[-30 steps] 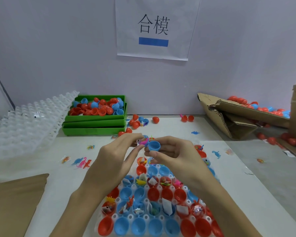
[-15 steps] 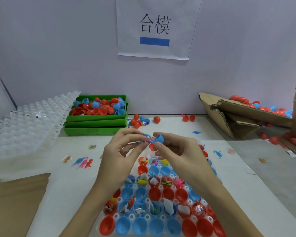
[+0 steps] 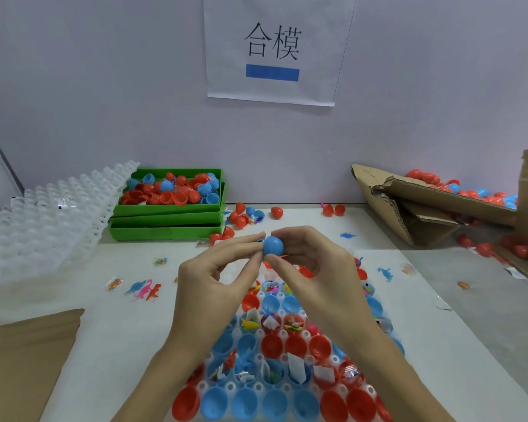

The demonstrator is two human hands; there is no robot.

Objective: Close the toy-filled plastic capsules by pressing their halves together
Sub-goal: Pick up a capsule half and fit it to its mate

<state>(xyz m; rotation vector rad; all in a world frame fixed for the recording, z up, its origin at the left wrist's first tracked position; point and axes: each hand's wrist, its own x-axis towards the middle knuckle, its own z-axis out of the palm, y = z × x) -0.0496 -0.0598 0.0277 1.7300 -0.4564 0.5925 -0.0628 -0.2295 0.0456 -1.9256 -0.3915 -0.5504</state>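
Pinching a blue capsule between fingertips: left hand and right hand both grip it, above the tray of open halves.

Two hands are showing, the left hand and the right hand, and together they are pinching one blue capsule. One clear holder tray is sitting near, carrying perhaps thirty capsule halves, though the forearms are hiding part of it. Three green bins are standing stacked at the far left. Beside them one white cell tray is leaning. Three loose toy dinosaurs are lying left of the hands. One paper sign is hanging on the far wall.
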